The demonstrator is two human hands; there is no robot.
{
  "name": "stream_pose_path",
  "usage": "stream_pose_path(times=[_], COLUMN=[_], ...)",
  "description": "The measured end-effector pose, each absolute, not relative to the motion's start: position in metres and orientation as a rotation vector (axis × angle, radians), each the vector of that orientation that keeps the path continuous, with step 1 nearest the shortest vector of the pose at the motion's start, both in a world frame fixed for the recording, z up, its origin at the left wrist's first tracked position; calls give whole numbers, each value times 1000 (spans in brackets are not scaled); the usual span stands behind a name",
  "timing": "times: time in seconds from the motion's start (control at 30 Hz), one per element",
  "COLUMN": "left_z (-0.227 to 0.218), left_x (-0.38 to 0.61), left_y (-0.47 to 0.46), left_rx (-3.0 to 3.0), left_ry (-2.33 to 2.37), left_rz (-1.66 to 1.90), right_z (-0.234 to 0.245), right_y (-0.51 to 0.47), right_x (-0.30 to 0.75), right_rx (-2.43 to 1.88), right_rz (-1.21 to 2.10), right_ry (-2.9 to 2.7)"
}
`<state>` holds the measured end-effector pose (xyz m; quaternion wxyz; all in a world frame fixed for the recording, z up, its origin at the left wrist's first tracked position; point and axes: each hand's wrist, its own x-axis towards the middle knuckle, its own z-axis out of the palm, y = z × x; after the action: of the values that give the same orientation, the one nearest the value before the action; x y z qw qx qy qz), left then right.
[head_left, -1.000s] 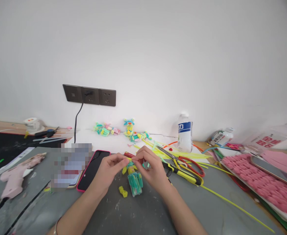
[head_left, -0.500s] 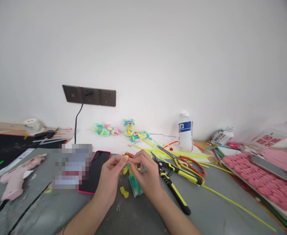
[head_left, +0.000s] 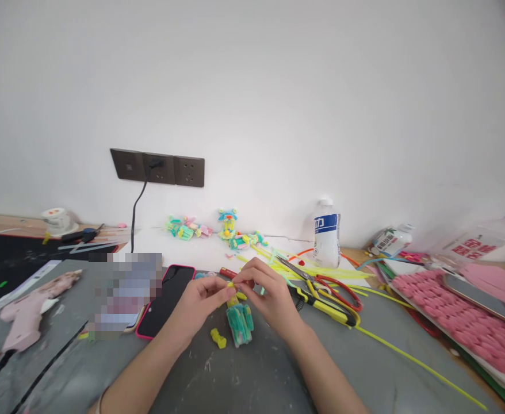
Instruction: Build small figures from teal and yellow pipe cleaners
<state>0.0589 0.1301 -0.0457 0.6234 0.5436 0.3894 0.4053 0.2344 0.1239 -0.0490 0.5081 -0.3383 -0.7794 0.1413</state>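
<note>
My left hand (head_left: pixel 199 302) and my right hand (head_left: pixel 268 294) meet over the grey table (head_left: pixel 252 374), fingertips pinched together on the yellow top of a small pipe-cleaner figure (head_left: pixel 238 322) with a teal fuzzy body. The figure hangs just below my fingers and touches the table. A small yellow pipe-cleaner piece (head_left: pixel 218 338) lies on the table just left of the figure, near my left wrist.
A phone in a pink case (head_left: pixel 165 299) lies left of my hands, a pink glue gun (head_left: pixel 28 310) farther left. Yellow-handled pliers (head_left: pixel 321 305), red scissors (head_left: pixel 325 282) and yellow pipe cleaners (head_left: pixel 416 362) lie to the right. A white bottle (head_left: pixel 325 234), finished figures (head_left: pixel 229 230) and pink fuzzy rolls (head_left: pixel 463 328) stand behind.
Both hands keep pinching the figure's top, shifting slightly up and right since half a second ago. The figure has turned a little under my fingers. The camera view has swayed slightly.
</note>
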Motion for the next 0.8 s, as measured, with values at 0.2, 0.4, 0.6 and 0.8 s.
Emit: stream_pose_path(times=[0.2, 0.4, 0.6, 0.8], left_z=[-51, -51, -53, -50], left_x=[55, 53, 57, 60], left_y=[134, 135, 133, 130], left_rx=[1167, 1241, 1193, 1107], left_ry=[866, 882, 857, 853], left_rz=[929, 891, 999, 1094], right_z=[-46, -47, -50, -51], right_y=[123, 122, 120, 117], right_x=[235, 233, 229, 221], right_rx=[-834, -834, -879, -858], right_rz=[341, 339, 336, 311], right_ry=[-1861, -1881, -1868, -1799])
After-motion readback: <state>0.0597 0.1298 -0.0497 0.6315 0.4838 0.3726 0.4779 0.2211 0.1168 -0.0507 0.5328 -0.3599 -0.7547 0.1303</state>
